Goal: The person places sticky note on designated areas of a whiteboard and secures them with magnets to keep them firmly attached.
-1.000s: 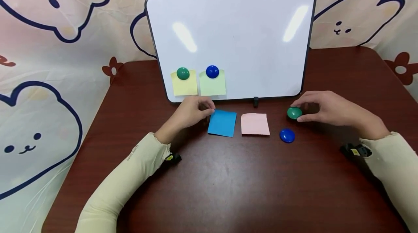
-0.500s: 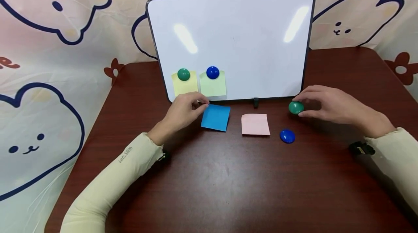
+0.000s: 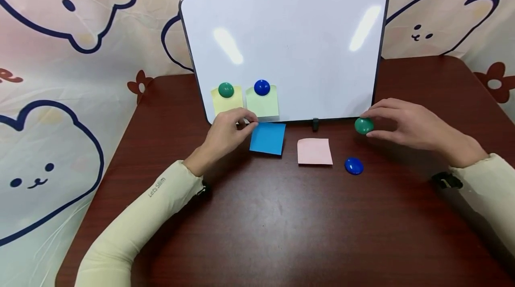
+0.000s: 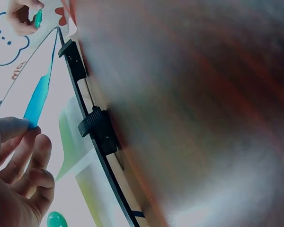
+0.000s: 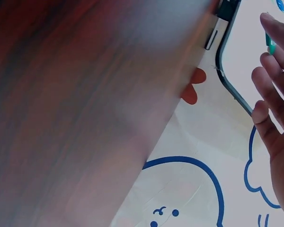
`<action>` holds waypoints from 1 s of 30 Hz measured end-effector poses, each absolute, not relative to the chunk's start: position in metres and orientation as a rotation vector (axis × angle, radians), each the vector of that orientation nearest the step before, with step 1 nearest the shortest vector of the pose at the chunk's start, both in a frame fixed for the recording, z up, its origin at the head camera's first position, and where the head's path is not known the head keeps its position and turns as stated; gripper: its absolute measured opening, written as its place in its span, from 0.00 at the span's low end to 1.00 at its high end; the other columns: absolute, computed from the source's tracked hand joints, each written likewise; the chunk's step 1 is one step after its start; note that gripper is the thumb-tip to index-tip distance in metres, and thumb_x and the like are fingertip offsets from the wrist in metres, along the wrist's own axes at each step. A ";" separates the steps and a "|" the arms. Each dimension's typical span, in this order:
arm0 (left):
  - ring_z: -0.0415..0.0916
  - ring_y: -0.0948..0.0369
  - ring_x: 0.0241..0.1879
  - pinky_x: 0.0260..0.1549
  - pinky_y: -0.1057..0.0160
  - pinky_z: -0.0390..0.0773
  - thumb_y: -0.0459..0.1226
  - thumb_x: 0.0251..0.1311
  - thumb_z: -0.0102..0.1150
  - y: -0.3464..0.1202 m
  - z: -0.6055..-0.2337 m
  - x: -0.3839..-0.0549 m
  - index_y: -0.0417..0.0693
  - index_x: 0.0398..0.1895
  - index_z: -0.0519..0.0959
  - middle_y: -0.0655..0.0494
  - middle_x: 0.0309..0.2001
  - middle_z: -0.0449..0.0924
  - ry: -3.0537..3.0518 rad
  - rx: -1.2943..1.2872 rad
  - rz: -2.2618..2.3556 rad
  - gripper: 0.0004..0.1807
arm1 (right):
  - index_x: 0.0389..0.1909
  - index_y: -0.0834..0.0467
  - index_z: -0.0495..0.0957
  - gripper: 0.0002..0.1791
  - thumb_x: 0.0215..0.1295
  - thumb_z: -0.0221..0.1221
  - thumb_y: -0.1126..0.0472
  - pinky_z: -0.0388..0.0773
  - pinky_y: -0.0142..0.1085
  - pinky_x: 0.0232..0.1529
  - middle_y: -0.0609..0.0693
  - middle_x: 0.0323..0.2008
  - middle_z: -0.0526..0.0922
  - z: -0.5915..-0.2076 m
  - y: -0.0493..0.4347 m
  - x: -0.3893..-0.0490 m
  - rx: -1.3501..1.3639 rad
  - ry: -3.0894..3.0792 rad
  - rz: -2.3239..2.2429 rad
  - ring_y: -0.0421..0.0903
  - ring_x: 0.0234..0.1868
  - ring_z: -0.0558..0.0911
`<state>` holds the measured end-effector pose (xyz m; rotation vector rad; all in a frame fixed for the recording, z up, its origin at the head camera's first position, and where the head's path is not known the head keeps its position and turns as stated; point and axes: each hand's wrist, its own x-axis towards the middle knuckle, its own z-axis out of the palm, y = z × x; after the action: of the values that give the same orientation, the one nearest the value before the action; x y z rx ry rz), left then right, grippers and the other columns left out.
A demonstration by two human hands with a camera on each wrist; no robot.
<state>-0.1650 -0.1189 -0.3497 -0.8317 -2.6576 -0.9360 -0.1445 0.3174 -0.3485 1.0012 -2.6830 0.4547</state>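
Note:
Between thumb and fingertips, my left hand [image 3: 227, 134] pinches the upper left corner of a blue sticky note [image 3: 268, 138], just in front of the whiteboard's lower edge. In the left wrist view the same note [image 4: 38, 101] appears nearly edge-on. A round green magnet [image 3: 364, 125] is pinched by my right hand [image 3: 406, 126] near the board's lower right corner. The right wrist view shows only a sliver of that magnet [image 5: 272, 48] between the fingers. On the table, a pink sticky note [image 3: 314, 151] lies left of a round blue magnet [image 3: 354, 166].
The black-framed whiteboard [image 3: 306, 50] stands upright at the back of the brown table [image 3: 273, 233]. On its lower left, a green magnet [image 3: 226, 90] holds a yellow note [image 3: 227, 103], and a blue magnet [image 3: 262, 87] holds a pale green note [image 3: 262, 104].
The blue note has shifted left and up towards the whiteboard in my left hand. My right hand has raised the green magnet slightly. The pink note and the table's blue magnet stay put.

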 end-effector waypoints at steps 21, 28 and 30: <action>0.78 0.59 0.30 0.31 0.64 0.80 0.36 0.64 0.64 -0.111 -0.352 -0.172 0.46 0.40 0.85 0.53 0.35 0.86 -2.546 -0.788 -0.765 0.05 | 0.52 0.58 0.83 0.35 0.76 0.37 0.35 0.79 0.43 0.38 0.51 0.43 0.85 -0.362 0.299 -0.139 1.278 -2.377 0.230 0.47 0.41 0.81; 0.82 0.58 0.32 0.35 0.62 0.84 0.35 0.63 0.65 -0.111 -0.351 -0.176 0.44 0.40 0.85 0.51 0.36 0.86 -2.419 -0.924 -0.548 0.05 | 0.52 0.57 0.83 0.37 0.72 0.40 0.31 0.80 0.43 0.40 0.51 0.45 0.85 -0.361 0.297 -0.140 1.189 -2.418 0.324 0.46 0.41 0.81; 0.84 0.57 0.34 0.37 0.60 0.85 0.34 0.64 0.63 -0.110 -0.351 -0.177 0.44 0.40 0.85 0.50 0.37 0.87 -2.359 -0.978 -0.452 0.05 | 0.53 0.56 0.83 0.37 0.71 0.41 0.31 0.79 0.43 0.41 0.51 0.45 0.85 -0.361 0.297 -0.139 1.167 -2.432 0.341 0.45 0.42 0.81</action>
<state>-0.1771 -0.1104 -0.3511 -0.9784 -2.3594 -0.4520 -0.1391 0.2975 -0.3611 1.1674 -2.4316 0.3408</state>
